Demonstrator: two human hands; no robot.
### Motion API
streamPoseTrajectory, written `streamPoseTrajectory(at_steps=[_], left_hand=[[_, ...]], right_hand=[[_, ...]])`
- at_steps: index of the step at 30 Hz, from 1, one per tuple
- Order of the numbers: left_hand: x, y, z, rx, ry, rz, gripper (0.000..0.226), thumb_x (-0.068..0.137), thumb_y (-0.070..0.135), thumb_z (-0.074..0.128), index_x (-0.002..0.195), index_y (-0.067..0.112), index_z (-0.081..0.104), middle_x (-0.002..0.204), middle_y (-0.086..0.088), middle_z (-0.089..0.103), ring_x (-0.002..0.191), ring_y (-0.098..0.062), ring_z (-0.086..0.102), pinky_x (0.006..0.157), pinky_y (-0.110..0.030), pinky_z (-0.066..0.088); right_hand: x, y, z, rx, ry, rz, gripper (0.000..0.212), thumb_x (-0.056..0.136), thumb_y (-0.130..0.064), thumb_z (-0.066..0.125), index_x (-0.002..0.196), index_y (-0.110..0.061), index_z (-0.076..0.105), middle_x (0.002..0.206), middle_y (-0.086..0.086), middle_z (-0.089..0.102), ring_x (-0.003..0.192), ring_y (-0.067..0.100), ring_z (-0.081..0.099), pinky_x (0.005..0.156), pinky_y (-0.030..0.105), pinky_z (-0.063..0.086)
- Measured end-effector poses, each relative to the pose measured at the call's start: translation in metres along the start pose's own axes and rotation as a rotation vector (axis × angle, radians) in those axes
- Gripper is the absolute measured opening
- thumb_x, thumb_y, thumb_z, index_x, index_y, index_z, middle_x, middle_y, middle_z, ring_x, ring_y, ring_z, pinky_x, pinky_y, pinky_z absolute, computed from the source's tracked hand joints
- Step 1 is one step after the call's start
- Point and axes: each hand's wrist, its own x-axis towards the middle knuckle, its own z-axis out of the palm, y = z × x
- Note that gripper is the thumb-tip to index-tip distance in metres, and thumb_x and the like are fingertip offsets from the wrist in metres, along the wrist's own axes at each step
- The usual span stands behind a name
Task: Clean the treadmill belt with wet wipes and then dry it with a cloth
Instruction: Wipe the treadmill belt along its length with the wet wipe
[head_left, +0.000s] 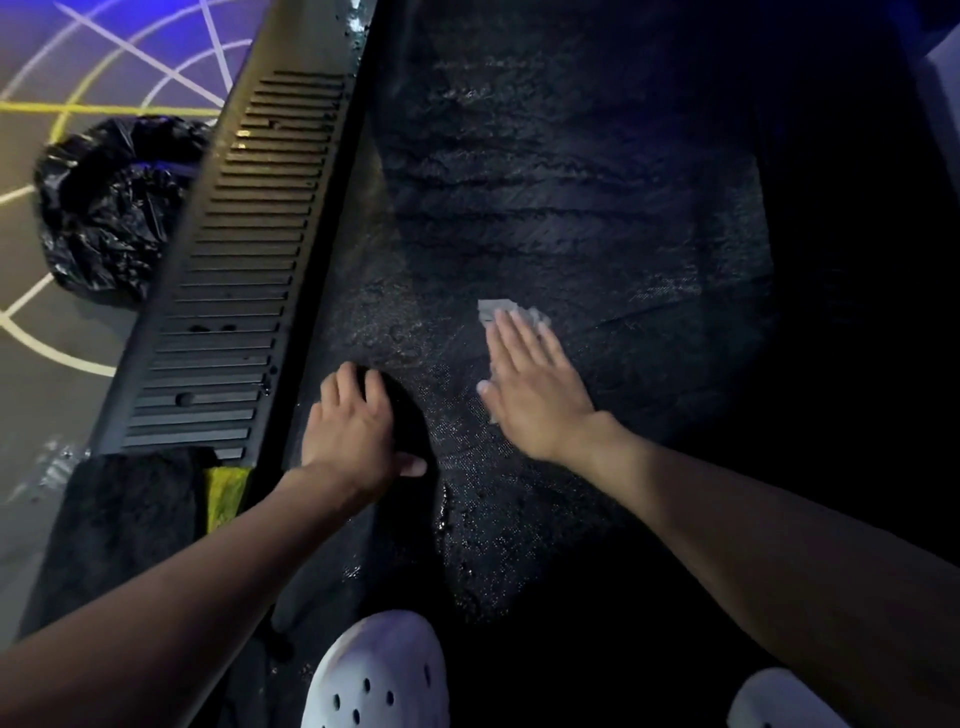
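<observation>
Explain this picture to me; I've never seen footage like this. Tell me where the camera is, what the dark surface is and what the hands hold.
One camera, worn on the person's head, looks down at their two bare hands. The dark, wet-looking surface is the treadmill belt; the ribbed strip beside it is the side rail. The right hand lies flat, straight fingers pressing a pale wet wipe onto the belt. The left hand rests near the belt's edge on a dark patch too dim to identify. A dark cloth and a yellow item lie at the rail's near end, a black bag on the floor beyond. The white shoes are the person's.
</observation>
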Motion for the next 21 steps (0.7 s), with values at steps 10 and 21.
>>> streamPoseTrajectory(at_steps=[10, 21], left_hand=[[0.000, -0.014, 0.002, -0.063, -0.141, 0.041, 0.130, 0.062, 0.047, 0.086, 0.152, 0.002, 0.004, 0.159, -0.020, 0.000, 0.148, -0.033, 0.002, 0.120, -0.040, 0.018], [-0.017, -0.027, 0.002, -0.019, 0.009, -0.014, 0.094, 0.062, 0.061, 0.079, 0.126, 0.007, 0.037, 0.129, -0.009, 0.036, 0.120, -0.027, 0.035, 0.105, -0.031, 0.029]], right_hand=[[0.007, -0.041, 0.010, -0.007, -0.002, -0.223, 0.069, 0.104, -0.047, 0.011, 0.155, -0.004, -0.010, 0.163, 0.015, -0.017, 0.149, 0.028, -0.021, 0.122, 0.046, -0.011], [0.033, -0.071, 0.010, -0.100, -0.020, -0.439, 0.066, 0.105, -0.045, 0.016, 0.157, -0.008, -0.002, 0.165, 0.008, -0.010, 0.151, 0.021, -0.016, 0.122, 0.045, -0.009]])
